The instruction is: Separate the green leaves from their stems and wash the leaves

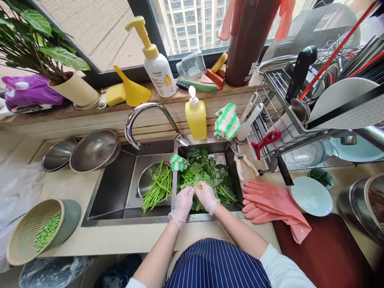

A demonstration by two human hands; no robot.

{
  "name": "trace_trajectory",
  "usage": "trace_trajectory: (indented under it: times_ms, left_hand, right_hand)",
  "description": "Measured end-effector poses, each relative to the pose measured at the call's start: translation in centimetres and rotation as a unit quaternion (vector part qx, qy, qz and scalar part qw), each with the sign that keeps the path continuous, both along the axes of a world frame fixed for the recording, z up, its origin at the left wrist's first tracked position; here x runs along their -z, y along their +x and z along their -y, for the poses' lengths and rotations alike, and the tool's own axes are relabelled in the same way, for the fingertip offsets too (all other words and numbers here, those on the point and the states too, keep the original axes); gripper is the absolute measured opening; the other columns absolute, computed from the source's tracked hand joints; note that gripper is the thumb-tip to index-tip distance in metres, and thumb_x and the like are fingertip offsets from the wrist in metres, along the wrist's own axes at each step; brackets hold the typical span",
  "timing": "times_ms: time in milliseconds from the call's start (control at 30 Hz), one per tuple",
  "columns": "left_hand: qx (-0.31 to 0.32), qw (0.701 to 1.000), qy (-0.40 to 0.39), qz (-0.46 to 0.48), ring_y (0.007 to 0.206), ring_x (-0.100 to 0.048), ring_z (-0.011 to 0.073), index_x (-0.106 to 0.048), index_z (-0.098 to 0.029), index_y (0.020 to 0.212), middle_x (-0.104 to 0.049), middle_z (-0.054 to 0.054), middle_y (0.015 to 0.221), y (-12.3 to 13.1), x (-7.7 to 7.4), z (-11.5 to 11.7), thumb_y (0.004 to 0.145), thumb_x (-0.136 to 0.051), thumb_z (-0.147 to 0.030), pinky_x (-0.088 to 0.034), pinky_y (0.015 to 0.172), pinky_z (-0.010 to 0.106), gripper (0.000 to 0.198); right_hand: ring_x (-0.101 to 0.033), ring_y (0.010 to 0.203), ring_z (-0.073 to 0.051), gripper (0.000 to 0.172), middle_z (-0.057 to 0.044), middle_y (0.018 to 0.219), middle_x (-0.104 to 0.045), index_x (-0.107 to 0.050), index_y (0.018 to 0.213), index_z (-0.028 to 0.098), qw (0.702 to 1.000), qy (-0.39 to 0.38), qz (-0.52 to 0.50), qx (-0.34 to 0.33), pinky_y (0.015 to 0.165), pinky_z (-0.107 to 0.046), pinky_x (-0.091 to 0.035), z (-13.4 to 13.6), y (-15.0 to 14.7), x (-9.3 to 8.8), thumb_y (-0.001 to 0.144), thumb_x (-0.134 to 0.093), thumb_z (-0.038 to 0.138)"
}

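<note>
My left hand [183,203] and my right hand [207,196], both in thin see-through gloves, are side by side over the right basin of the sink [132,221]. Their fingers are closed in a pinch on a small piece of leafy greens [197,186], mostly hidden by the fingertips. Below and beyond them, a heap of dark leafy greens [223,182] with long stems fills the right basin. In the left basin, long green beans [160,186] lie across a metal bowl [145,181]. A green-and-white striped cloth [179,163] hangs on the divider beside the beans.
Pink rubber gloves [270,204], pruning shears [243,161] and a light blue bowl [312,196] are at the right. The faucet [151,107] arches over the left basin. A colander [55,210] of shelled peas and metal bowls [95,151] stand at the left.
</note>
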State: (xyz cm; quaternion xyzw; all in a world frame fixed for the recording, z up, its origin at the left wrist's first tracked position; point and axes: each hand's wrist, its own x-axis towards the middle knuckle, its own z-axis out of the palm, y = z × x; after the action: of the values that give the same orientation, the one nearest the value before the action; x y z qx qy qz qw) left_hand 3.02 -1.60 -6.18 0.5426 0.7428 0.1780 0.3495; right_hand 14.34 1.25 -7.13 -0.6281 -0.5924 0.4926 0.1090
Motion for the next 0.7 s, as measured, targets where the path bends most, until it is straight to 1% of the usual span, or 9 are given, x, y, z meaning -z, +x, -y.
trace_trajectory:
  times_ms: [100,200,300,367,467,533,600,667,700]
  left_hand:
    - [-0.032,0.999,0.031,0.006,0.067,-0.055,0.0171,-0.065,-0.020,0.069,-0.066,0.003,0.073,-0.4,0.2,-0.3,0.081,-0.046,-0.028,-0.038,0.064,0.026,0.024]
    - [-0.024,0.997,0.066,-0.006,0.069,-0.056,0.0181,-0.066,-0.021,0.070,-0.066,0.004,0.074,-0.7,0.4,-0.5,0.083,-0.044,-0.031,-0.041,0.068,0.027,0.027]
    - [-0.016,0.996,0.084,-0.002,0.078,-0.060,0.0222,-0.068,-0.021,0.075,-0.067,0.007,0.080,-0.7,0.8,-0.7,0.082,-0.046,-0.033,-0.043,0.077,0.031,0.025]
    - [-0.038,0.996,0.078,0.015,0.094,-0.060,0.0261,-0.068,-0.020,0.091,-0.067,0.010,0.098,-0.5,0.9,-0.8,0.080,-0.049,-0.029,-0.042,0.089,0.036,0.025]
    - [-0.038,0.996,0.079,-0.034,0.127,-0.038,0.0298,-0.050,-0.014,0.127,-0.046,0.015,0.136,0.1,1.0,-0.7,0.077,-0.050,-0.021,-0.027,0.106,0.042,0.051]
    - [0.063,0.992,0.063,-0.091,0.136,-0.021,0.0296,-0.040,-0.016,0.136,-0.030,0.011,0.147,0.8,1.1,-0.5,0.077,-0.051,-0.020,-0.015,0.111,0.045,0.060]
    - [0.216,0.969,0.023,-0.114,0.138,-0.013,0.0297,-0.044,-0.024,0.134,-0.026,0.005,0.149,1.7,1.7,-0.4,0.077,-0.056,-0.023,-0.005,0.111,0.049,0.058]
    - [0.317,0.940,-0.032,-0.124,0.138,-0.012,0.0312,-0.050,-0.030,0.127,-0.028,0.002,0.148,2.4,2.9,-0.4,0.073,-0.063,-0.026,0.002,0.110,0.054,0.057]
    - [0.331,0.931,-0.064,-0.137,0.138,-0.012,0.0322,-0.052,-0.029,0.126,-0.028,0.005,0.148,2.6,3.7,-0.5,0.071,-0.066,-0.027,0.005,0.108,0.056,0.057]
  right_hand:
    - [-0.052,0.065,-0.013,0.016,-0.003,0.074,-0.061,-0.058,0.081,0.017,0.993,-0.034,-0.058,0.101,0.061,-0.023,-0.040,-0.4,-1.5,0.5,0.084,-0.043,0.023]
    - [-0.054,0.064,-0.014,0.020,-0.003,0.071,-0.061,-0.058,0.088,0.016,0.982,-0.071,-0.089,0.150,0.057,-0.023,-0.041,-1.4,-2.1,1.2,0.084,-0.041,0.026]
    - [-0.057,0.065,-0.016,0.029,-0.006,0.074,-0.063,-0.058,0.099,0.013,0.980,-0.090,-0.092,0.153,0.057,-0.024,-0.043,-2.9,-2.0,1.7,0.085,-0.040,0.030]
    - [-0.060,0.072,-0.018,0.038,-0.010,0.085,-0.065,-0.055,0.111,0.011,0.980,-0.102,-0.095,0.145,0.062,-0.027,-0.046,-3.5,-1.6,1.7,0.083,-0.046,0.036]
    - [-0.058,0.101,-0.024,0.065,-0.016,0.117,-0.058,-0.040,0.133,0.012,0.987,-0.089,-0.097,0.089,0.083,-0.034,-0.046,-3.7,0.1,1.0,0.078,-0.056,0.044]
    - [-0.045,0.121,-0.024,0.072,-0.014,0.135,-0.044,-0.032,0.139,0.015,0.994,-0.044,-0.085,0.056,0.098,-0.036,-0.037,-3.5,2.3,0.9,0.077,-0.058,0.044]
    - [-0.038,0.128,-0.022,0.068,-0.011,0.141,-0.038,-0.033,0.139,0.018,0.997,-0.008,-0.046,0.060,0.103,-0.035,-0.032,-3.2,5.2,1.3,0.080,-0.055,0.043]
    - [-0.044,0.124,-0.021,0.062,-0.012,0.137,-0.043,-0.034,0.138,0.016,0.996,-0.028,0.057,0.061,0.100,-0.033,-0.036,-2.9,8.1,2.3,0.085,-0.048,0.044]
    - [-0.048,0.120,-0.022,0.057,-0.014,0.132,-0.048,-0.037,0.136,0.013,0.990,-0.053,0.125,0.042,0.096,-0.033,-0.039,-2.7,9.2,2.9,0.087,-0.045,0.041]
